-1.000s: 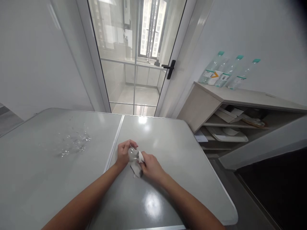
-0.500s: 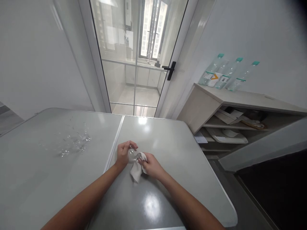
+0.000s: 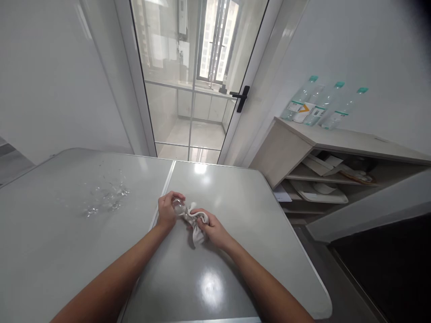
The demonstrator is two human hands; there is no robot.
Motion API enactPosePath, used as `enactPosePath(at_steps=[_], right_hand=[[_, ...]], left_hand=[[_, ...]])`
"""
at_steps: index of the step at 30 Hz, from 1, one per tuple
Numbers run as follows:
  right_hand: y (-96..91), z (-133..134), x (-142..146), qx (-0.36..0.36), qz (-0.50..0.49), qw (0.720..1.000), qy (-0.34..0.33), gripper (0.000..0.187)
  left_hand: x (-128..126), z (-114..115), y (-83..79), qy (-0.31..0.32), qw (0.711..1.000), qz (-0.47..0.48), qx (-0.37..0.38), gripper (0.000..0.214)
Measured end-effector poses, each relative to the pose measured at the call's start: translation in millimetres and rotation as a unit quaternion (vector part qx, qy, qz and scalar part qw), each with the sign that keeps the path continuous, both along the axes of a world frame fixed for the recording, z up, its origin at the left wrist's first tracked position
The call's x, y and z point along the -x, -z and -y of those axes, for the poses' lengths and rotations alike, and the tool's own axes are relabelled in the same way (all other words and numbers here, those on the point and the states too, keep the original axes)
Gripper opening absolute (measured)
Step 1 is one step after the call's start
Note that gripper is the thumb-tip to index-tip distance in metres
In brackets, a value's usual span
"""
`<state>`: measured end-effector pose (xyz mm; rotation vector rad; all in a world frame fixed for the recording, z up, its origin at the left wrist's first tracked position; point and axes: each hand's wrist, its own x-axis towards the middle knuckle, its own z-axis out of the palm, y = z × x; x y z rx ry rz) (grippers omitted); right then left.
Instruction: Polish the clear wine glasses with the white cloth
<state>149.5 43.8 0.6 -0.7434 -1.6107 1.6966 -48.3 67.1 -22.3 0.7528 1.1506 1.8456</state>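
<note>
While the left hand [image 3: 167, 211] wraps a clear glass [image 3: 179, 207], the right hand [image 3: 208, 228] pinches a white cloth [image 3: 197, 236] against it.

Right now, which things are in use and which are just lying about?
In use: left hand, small clear glass, right hand, white cloth.
Lying about: clear bits on the table, bottles on the shelf unit, papers on its shelves.

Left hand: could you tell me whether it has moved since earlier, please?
Yes: the left hand, gripping the glass, shifted slightly left, toward the table seam.
</note>
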Motion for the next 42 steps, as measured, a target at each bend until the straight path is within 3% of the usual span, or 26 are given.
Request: enactPosePath(at_steps=[3,7,9,13,15,17,20,23,26,29,32,34,38,42], right_hand=[[-6.0,2.8,-2.7,0.02,-0.005,0.997,-0.075,0.05],[-16.1,4.5,-9.0,0.046,0.006,0.991,-0.124,0.045],[-14.4,6.1,-5.9,0.09,-0.004,0.992,-0.092,0.044],[-3.3,11.5,8.6,0.11,-0.057,0.99,0.069,0.039],[-2.2,12.5,10.6,0.11,-0.066,0.988,0.087,0.038],[-7.8,11.2,5.5,0.09,-0.04,0.995,0.014,0.036],[-24.7,7.0,-9.7,-0.017,0.046,0.984,-0.17,0.028],[-37.4,6.4,-18.7,-0.073,0.099,0.963,-0.241,0.032],[-34.5,11.6,-12.8,-0.061,0.078,0.98,-0.174,0.028],[-20.2,18.1,3.0,0.013,-0.016,1.0,-0.003,0.019],[-7.1,20.1,16.5,0.14,-0.108,0.978,0.114,0.034],[-3.9,16.5,18.3,0.177,-0.146,0.961,0.157,0.041],[-9.8,0.4,4.7,0.175,-0.163,0.945,0.224,0.047],[-16.8,-9.5,-8.7,0.18,-0.153,0.953,0.192,0.051]], left_hand=[[-1.2,1.1,-1.8,0.038,0.999,0.027,0.002,0.034],[-5.6,3.2,-3.3,0.121,0.99,0.072,0.018,0.036],[-5.6,2.3,-2.6,0.126,0.988,0.082,0.023,0.036],[-1.8,-1.3,-1.5,0.077,0.991,0.105,0.02,0.033],[-0.8,-1.6,-2.7,0.091,0.988,0.121,0.037,0.032],[-2.0,0.0,-4.8,0.141,0.98,0.128,0.05,0.034],[-7.0,4.8,-7.4,0.239,0.965,0.099,0.039,0.039],[-10.7,8.2,-8.4,0.314,0.947,0.049,0.042,0.043],[-8.2,6.7,-9.0,0.296,0.953,0.061,0.033,0.041],[-2.5,2.5,-9.8,0.189,0.975,0.119,0.007,0.037],[-0.2,0.4,-11.7,0.138,0.982,0.127,-0.016,0.035],[-1.9,1.5,-14.2,0.157,0.982,0.103,-0.02,0.032],[-9.7,6.5,-19.3,0.24,0.969,0.052,0.006,0.025],[-13.0,8.7,-19.5,0.257,0.966,0.032,-0.026,0.021]])
